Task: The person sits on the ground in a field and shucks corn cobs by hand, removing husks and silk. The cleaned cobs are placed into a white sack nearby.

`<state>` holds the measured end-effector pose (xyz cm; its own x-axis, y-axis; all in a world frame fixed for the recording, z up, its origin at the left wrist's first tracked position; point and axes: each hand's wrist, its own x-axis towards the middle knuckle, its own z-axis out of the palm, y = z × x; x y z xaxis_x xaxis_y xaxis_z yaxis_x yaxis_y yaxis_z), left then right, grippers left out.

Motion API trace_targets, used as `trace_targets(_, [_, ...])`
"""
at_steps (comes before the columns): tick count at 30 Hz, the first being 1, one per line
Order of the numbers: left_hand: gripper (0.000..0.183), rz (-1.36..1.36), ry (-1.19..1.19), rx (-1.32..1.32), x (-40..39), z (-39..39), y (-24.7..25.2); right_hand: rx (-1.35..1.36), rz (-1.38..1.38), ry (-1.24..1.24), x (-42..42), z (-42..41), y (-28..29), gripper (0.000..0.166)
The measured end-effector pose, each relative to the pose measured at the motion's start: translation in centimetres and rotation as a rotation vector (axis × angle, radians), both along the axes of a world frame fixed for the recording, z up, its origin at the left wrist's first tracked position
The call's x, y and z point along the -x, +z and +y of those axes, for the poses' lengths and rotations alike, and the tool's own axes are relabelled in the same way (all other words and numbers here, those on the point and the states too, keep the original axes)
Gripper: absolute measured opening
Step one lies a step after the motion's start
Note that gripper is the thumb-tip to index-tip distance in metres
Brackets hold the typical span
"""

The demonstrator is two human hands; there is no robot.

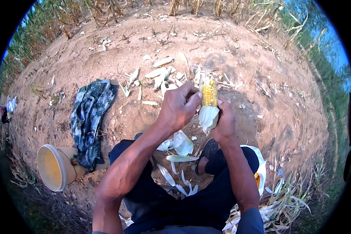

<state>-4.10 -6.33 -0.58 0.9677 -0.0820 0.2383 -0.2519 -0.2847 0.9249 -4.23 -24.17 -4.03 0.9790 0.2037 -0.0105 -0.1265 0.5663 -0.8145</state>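
A partly husked ear of corn is held upright in front of me, its yellow kernels bare and dry silk at the top. Around its lower end, pale husk hangs folded down. My right hand grips this lower part from the right. On the ear's left side, my left hand has its fingers curled and its thumb against the kernels' edge; what lies between those fingers is hidden. Several ears still in green husk lie on the soil just beyond my hands.
Stripped husk pieces lie between my feet. To the left are a camouflage garment and a tipped plastic bucket. A white bag with something yellow inside is by my right leg, near a husk pile. Dry cornstalks stand at the back.
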Motion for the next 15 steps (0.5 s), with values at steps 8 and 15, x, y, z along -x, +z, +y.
trace_targets(8, [0.019,-0.029,0.131,-0.146,0.2,-0.7,0.2,0.201,-0.077,-0.179,0.0,0.6,-1.0,0.049])
trace_targets(15, [0.013,0.105,0.052,0.231,0.5,-0.9,0.1,-0.094,0.184,0.176,0.2,0.0,-1.7,0.051])
